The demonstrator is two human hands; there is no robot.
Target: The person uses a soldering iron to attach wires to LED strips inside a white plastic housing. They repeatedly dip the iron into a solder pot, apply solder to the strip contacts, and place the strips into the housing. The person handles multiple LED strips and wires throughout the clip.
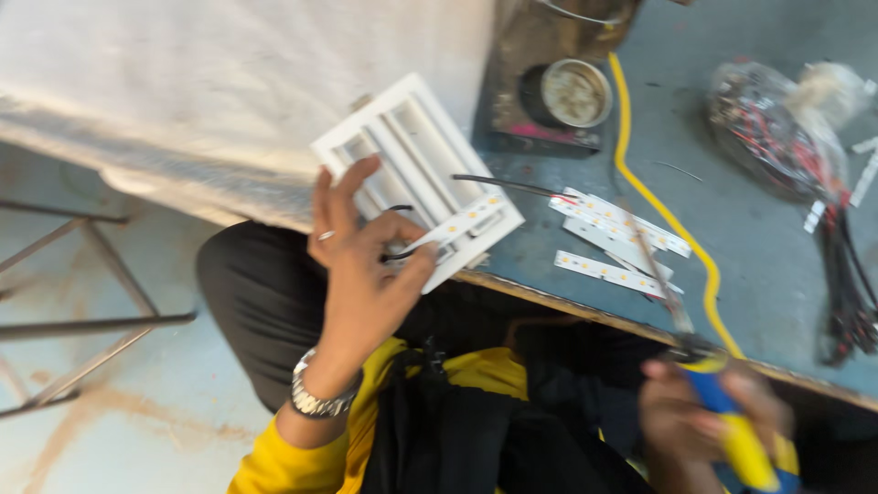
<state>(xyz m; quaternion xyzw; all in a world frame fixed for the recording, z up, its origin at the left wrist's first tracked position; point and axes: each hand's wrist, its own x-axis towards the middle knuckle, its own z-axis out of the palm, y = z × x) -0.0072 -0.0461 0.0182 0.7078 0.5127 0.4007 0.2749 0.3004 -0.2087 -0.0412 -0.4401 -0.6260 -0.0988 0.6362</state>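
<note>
My left hand (361,261) grips a white square slotted frame (416,151) by its near corner, holding it tilted over the table's front edge. A white LED strip (462,222) lies along the frame's near side, with a thin black wire (503,185) leading off to the right. A ring and a metal watch show on that hand and wrist. My right hand (704,421), blurred at the lower right, is closed on the blue and yellow handle of a soldering iron (732,430). Its thin tip (654,265) reaches up over several loose white LED strips (617,242) on the blue-grey table (759,256).
A yellow cable (654,197) runs across the table. A round metal tin (574,91) sits on a dark stand at the back. At the right lies a clear bag of red and black wires (777,128). White sheeting (183,91) covers the left side, and a metal frame (82,320) stands on the floor.
</note>
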